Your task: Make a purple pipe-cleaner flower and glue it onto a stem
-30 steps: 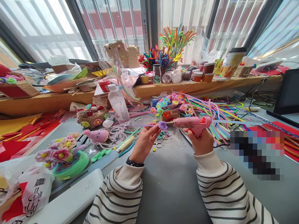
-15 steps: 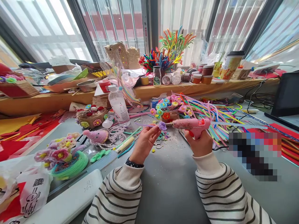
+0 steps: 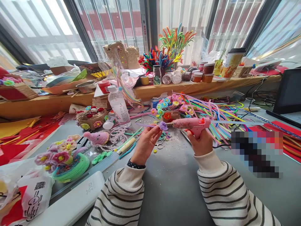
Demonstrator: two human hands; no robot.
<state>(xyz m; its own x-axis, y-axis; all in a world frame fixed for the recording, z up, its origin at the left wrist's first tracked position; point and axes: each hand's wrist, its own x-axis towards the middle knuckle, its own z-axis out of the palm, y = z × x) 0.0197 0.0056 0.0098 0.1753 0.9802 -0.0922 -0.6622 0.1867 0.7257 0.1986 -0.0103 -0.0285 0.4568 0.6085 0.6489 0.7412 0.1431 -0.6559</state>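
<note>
Between the fingertips of my left hand (image 3: 149, 141) is a small purple pipe-cleaner flower (image 3: 163, 126), its stem running out to the left. My right hand (image 3: 201, 142) is wrapped round the handle of a pink hot glue gun (image 3: 191, 123), with a long translucent glue stick (image 3: 235, 123) coming out of its back. The gun's nozzle points left and is at the flower; whether it touches cannot be made out. Beyond my hands stands a twine-wrapped basket (image 3: 171, 115) with colourful fuzzy flowers. Scissors (image 3: 160, 144) lie on the table below the flower.
A bundle of pipe cleaners (image 3: 216, 116) spreads behind the gun. At left are a clear bottle (image 3: 118, 105), bead strings (image 3: 117, 138), a pink knitted figure (image 3: 96, 137), a green flower pot (image 3: 72, 169) and a white power bank (image 3: 72, 199). A laptop (image 3: 288, 94) stands far right.
Both hands keep nearly the same pose, with the glue gun's nozzle still at the purple flower. The gun has shifted very slightly left; the whole view has moved a little.
</note>
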